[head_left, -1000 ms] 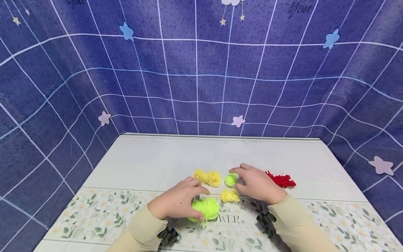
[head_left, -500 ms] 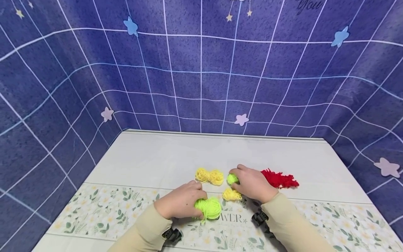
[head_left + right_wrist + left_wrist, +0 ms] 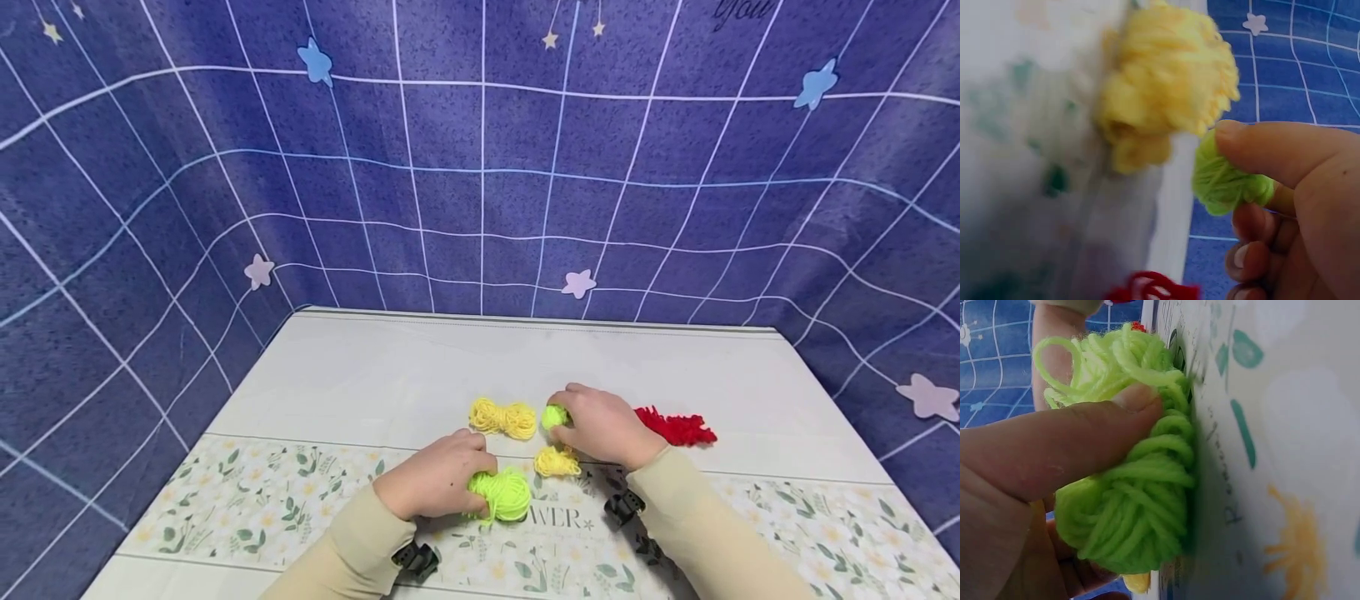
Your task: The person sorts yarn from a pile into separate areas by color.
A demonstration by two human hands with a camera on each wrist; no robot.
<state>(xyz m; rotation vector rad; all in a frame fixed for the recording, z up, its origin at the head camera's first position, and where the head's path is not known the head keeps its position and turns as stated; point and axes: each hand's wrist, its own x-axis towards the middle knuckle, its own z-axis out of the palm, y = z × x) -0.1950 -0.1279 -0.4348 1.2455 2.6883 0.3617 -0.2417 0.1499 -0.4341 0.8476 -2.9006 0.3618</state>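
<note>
Update | left hand [image 3: 438, 477] gripping big green ball [image 3: 508, 496], near-left of small yellow bundle [image 3: 557, 462] | my right hand [image 3: 603, 423] pinching small green ball [image 3: 553, 417], just beyond that bundle | both grips closed this past second, so I'd call both balls secured

In the left hand [image 3: 438, 475], a large lime-green yarn bundle [image 3: 510, 494]; in the right hand [image 3: 600, 423], a small lime-green yarn ball [image 3: 554, 417].
Both gripped between thumb and fingers, low over a white table [image 3: 375, 358] with a flower-printed band [image 3: 247, 500] and dark lettering [image 3: 555, 517], partly covered by the large bundle. Just on the near side of the small ball, a small yellow yarn bundle [image 3: 557, 462]; to its left, a longer yellow yarn bundle [image 3: 502, 418], narrowed at the middle. Right of the right hand, red yarn [image 3: 678, 427], partly hidden. At the wrists, beige sleeves [image 3: 352, 542] and black devices [image 3: 415, 560]. Behind, a blue cloth [image 3: 450, 208] with grid lines and stars.
</note>
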